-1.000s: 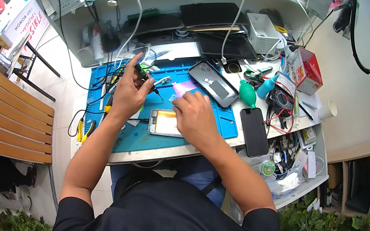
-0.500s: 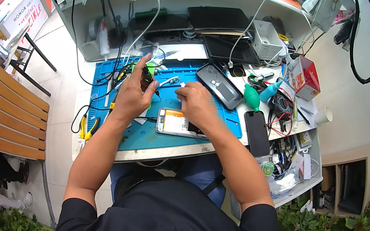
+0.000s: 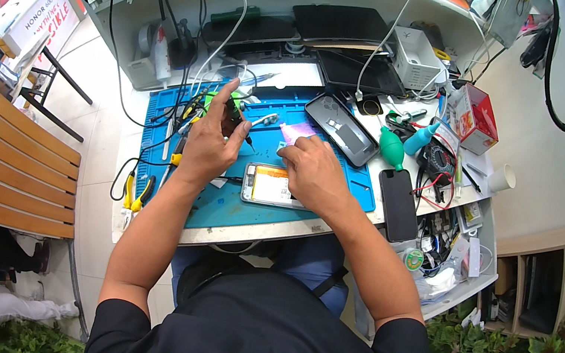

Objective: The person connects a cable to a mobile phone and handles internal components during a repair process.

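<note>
My left hand is raised over the left part of the blue work mat. It is closed round a dark pen-shaped tool whose thin tip points down and right; the index finger sticks up. My right hand hovers above an opened phone with a yellow-edged battery, covering its right end. Its fingertips are pinched together, and what they hold is too small to make out. A pinkish-purple piece lies just beyond those fingers. Farther right rests a dark phone back cover.
A green air blower, a teal bottle and a multimeter crowd the right side, with a black phone nearer me. Yellow-handled pliers lie at the left edge. Cables hang over the mat; dark screens stand behind.
My right hand has shifted slightly right and nearer me, its fingertips lower toward the opened phone. The pinkish-purple piece now shows on the mat. The left hand keeps its hold on the tool.
</note>
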`<state>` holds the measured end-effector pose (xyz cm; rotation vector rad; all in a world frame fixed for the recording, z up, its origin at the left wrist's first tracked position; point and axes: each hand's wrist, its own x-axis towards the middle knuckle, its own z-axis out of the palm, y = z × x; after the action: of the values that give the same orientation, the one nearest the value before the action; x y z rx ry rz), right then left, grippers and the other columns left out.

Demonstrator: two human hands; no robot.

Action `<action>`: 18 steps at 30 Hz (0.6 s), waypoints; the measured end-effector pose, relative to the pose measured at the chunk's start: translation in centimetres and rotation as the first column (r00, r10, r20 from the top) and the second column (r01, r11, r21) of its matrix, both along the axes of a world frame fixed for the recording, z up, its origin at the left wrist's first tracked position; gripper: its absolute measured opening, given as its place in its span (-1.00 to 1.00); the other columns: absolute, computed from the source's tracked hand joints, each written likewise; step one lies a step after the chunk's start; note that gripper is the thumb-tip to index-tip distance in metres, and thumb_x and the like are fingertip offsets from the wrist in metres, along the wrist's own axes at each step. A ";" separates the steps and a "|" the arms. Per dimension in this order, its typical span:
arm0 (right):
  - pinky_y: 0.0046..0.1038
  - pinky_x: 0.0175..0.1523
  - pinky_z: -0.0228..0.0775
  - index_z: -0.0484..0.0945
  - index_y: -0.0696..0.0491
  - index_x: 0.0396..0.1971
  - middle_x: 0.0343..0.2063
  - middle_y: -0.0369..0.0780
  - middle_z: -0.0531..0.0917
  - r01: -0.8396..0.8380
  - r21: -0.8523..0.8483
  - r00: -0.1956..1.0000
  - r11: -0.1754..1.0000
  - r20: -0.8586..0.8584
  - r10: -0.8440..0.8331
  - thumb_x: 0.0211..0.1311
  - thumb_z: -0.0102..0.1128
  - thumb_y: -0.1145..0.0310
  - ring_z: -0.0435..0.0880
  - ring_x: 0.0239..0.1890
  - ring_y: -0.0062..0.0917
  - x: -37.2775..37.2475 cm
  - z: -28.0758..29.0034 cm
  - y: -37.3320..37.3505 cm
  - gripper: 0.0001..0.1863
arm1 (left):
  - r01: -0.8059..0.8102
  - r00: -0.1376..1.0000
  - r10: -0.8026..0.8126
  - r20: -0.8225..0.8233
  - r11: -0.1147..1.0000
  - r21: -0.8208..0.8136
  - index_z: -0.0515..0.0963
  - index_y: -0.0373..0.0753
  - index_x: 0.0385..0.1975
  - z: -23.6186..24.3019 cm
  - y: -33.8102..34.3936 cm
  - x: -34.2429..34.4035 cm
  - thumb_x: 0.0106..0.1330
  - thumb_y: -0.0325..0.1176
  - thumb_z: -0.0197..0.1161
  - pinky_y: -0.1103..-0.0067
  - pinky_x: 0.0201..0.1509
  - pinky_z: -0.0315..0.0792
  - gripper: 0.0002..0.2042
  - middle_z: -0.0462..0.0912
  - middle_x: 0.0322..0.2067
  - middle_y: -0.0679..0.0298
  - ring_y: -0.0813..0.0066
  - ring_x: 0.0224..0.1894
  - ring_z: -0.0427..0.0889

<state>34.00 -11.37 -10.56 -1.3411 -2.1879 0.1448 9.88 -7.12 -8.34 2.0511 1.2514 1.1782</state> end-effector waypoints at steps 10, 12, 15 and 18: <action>-0.13 0.14 0.54 0.87 0.09 -0.12 -0.22 -0.16 0.76 -0.010 -0.001 0.999 1.000 -0.030 0.010 0.42 0.38 0.43 0.72 -0.01 -0.21 0.3 -0.3 -0.2 -0.83 | -0.011 1.000 0.011 0.026 1.000 -0.001 0.19 -0.14 0.73 -0.3 0.1 -0.1 0.58 -0.44 0.44 0.51 0.03 0.68 -0.22 0.77 -0.19 0.22 0.49 -0.16 0.80; -0.12 0.14 0.55 0.87 0.10 -0.12 -0.21 -0.16 0.76 -0.018 0.004 0.999 1.000 -0.042 0.019 0.39 0.40 0.43 0.71 -0.02 -0.20 0.3 -0.4 -0.3 -0.84 | -0.014 0.999 0.013 0.038 1.000 0.008 0.19 -0.14 0.72 -0.3 0.0 -0.1 0.58 -0.44 0.45 0.52 0.00 0.67 -0.22 0.76 -0.21 0.23 0.52 -0.19 0.78; -0.11 0.14 0.55 0.86 0.11 -0.12 -0.20 -0.15 0.76 -0.045 0.047 0.995 0.998 -0.083 0.049 0.35 0.47 0.41 0.71 -0.02 -0.19 0.0 -0.5 -0.3 -0.83 | -0.008 0.997 0.008 0.074 1.000 0.003 0.19 -0.15 0.72 0.0 0.0 -0.1 0.58 -0.46 0.44 0.54 -0.04 0.66 -0.21 0.75 -0.23 0.25 0.56 -0.22 0.75; -0.11 0.16 0.56 0.86 0.11 -0.11 -0.18 -0.15 0.76 -0.077 0.023 0.986 0.997 -0.149 0.079 0.28 0.56 0.38 0.71 0.00 -0.19 -0.8 -0.2 0.5 -0.78 | 0.005 0.988 -0.001 0.155 1.000 -0.024 0.18 -0.16 0.73 -0.6 0.5 -0.1 0.59 -0.50 0.42 0.57 -0.06 0.64 -0.22 0.73 -0.24 0.27 0.59 -0.23 0.74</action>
<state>33.18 -10.87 -10.72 -1.1962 -2.1109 0.2481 9.78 -6.66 -8.90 1.9034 1.1826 1.2874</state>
